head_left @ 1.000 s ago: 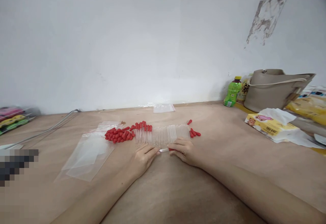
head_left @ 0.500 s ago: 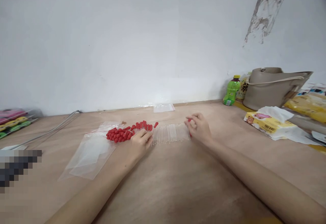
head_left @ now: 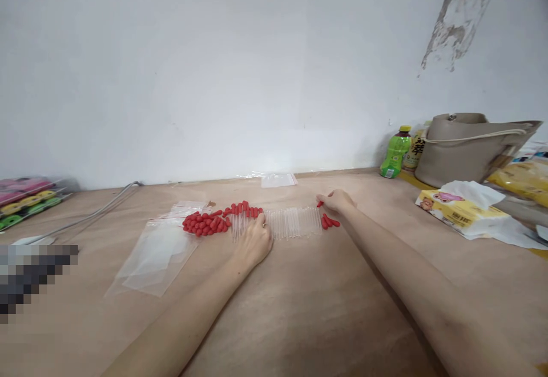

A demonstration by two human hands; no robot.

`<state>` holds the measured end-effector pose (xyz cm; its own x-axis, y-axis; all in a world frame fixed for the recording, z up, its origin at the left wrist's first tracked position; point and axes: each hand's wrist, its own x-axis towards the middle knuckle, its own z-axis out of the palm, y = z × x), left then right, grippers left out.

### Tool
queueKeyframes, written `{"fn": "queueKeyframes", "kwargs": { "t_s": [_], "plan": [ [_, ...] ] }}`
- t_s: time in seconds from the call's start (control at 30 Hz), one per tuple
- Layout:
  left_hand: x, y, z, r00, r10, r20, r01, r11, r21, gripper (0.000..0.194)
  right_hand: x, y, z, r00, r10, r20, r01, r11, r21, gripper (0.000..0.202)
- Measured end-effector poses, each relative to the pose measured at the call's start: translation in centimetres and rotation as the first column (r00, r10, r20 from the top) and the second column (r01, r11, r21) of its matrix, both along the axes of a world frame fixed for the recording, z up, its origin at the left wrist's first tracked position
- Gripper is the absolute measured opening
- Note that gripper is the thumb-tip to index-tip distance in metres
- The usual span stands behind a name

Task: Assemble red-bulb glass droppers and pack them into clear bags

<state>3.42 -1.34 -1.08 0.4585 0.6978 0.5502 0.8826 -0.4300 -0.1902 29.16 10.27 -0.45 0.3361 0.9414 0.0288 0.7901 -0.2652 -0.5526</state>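
A row of thin clear dropper tubes [head_left: 295,223] lies side by side on the wooden table. Red rubber bulbs [head_left: 245,208] cap the tubes at the row's left part. My left hand [head_left: 256,241] is closed at the row, its fingers pressed on a tube just right of the capped ones; the fingertips are partly hidden. Between thumb and finger, my right hand [head_left: 340,201] pinches a red rubber bulb [head_left: 320,204] near the top right end of the row. A few loose bulbs [head_left: 329,221] lie below that hand. On the left is a pile of red bulbs [head_left: 205,224].
Clear zip bags [head_left: 154,257] lie left of the pile, and another bag [head_left: 278,180] lies by the wall. On the right stand a green bottle [head_left: 395,153], a grey-brown bag [head_left: 458,154] and a tissue pack [head_left: 462,208]. A grey cable [head_left: 94,212] crosses the left side.
My left hand has shifted right along the row, and the bulb that stood tilted by it now sits among the capped tubes. My right hand has moved up and back, uncovering the loose bulbs.
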Motion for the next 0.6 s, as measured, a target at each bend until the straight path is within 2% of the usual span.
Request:
{"fn": "queueKeyframes", "kwargs": {
  "t_s": [0.2, 0.37, 0.43, 0.5, 0.6],
  "plan": [
    [0.1, -0.7, 0.3, 0.996, 0.064, 0.062, -0.056, 0.990, -0.126, 0.029, -1.2, 1.1, 0.2, 0.999, -0.040, -0.022, 0.039, 0.998, -0.052, 0.020],
    [0.0, -0.8, 0.3, 0.995, 0.043, 0.090, -0.036, 0.996, -0.077, 0.029, -1.0, 1.1, 0.3, 0.995, -0.047, -0.084, 0.046, 0.999, -0.013, 0.008],
    [0.2, -0.9, 0.6, 0.992, 0.052, 0.117, -0.048, 0.998, -0.040, 0.026, -0.9, 0.6, 0.7, 0.991, -0.005, -0.137, 0.012, 0.999, 0.045, 0.004],
    [0.8, -0.8, 1.0, 0.983, 0.089, 0.160, -0.085, 0.996, -0.032, 0.022, -1.0, -0.1, 1.2, 0.977, 0.080, -0.197, -0.050, 0.987, 0.152, 0.012],
    [2.1, -0.3, 1.6, 0.966, 0.159, 0.206, -0.145, 0.986, -0.079, 0.020, -1.8, -2.1, 1.7, 0.940, 0.236, -0.248, -0.141, 0.927, 0.348, 0.027]
  ]
}}
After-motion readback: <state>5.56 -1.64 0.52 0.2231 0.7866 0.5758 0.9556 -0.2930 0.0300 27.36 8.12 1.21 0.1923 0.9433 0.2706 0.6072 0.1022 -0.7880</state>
